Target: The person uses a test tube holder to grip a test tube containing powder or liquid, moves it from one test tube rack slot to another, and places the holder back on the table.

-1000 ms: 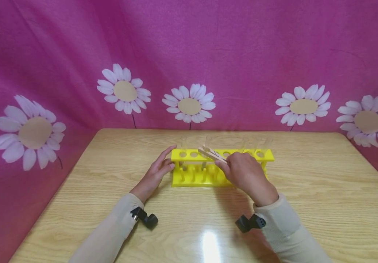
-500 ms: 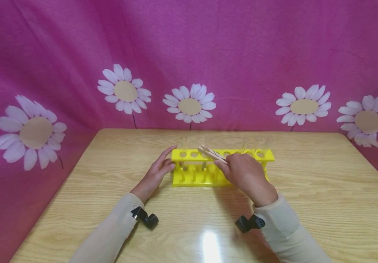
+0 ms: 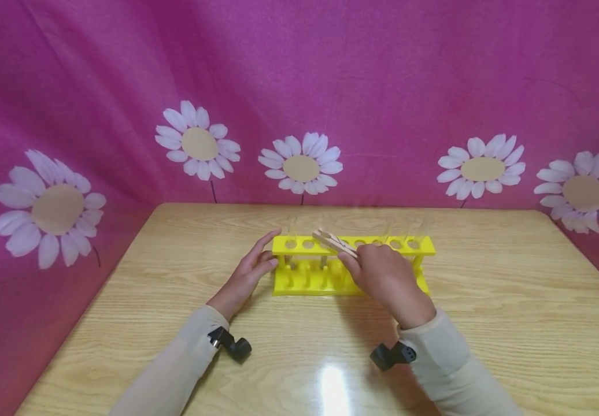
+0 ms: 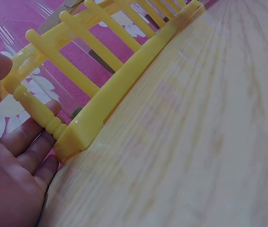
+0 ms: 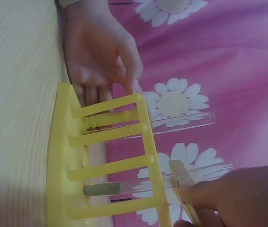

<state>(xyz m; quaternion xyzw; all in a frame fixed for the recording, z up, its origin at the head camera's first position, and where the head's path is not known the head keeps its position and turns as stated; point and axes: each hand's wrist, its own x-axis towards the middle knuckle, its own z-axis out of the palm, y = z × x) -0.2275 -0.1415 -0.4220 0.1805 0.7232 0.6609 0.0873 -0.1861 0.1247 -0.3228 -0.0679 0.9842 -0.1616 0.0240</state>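
A yellow test tube rack point(image 3: 304, 290) stands on the wooden table, with several clear test tubes upright in its holes. My left hand point(image 3: 247, 274) touches the rack's left end, its fingers extended along the end post point(image 4: 32, 109) and its thumb by the top bar. My right hand point(image 3: 390, 280) grips a wooden test tube holder point(image 3: 333, 241) slanting over the top bar. The holder's tip is at a test tube point(image 5: 214, 171) with grey-green matter point(image 5: 103, 189) at its bottom; whether it clamps the glass, I cannot tell. Another test tube point(image 3: 291, 227) stands nearest my left hand.
More test tubes point(image 3: 409, 229) stand at the rack's right end, partly behind my right hand. A pink curtain point(image 3: 383, 86) with daisies hangs behind the table point(image 3: 513, 289) and along its sides.
My right hand and the test tube holder have shifted slightly left. The test tube at its tip also sits slightly further left. My left hand stays at the rack's end.
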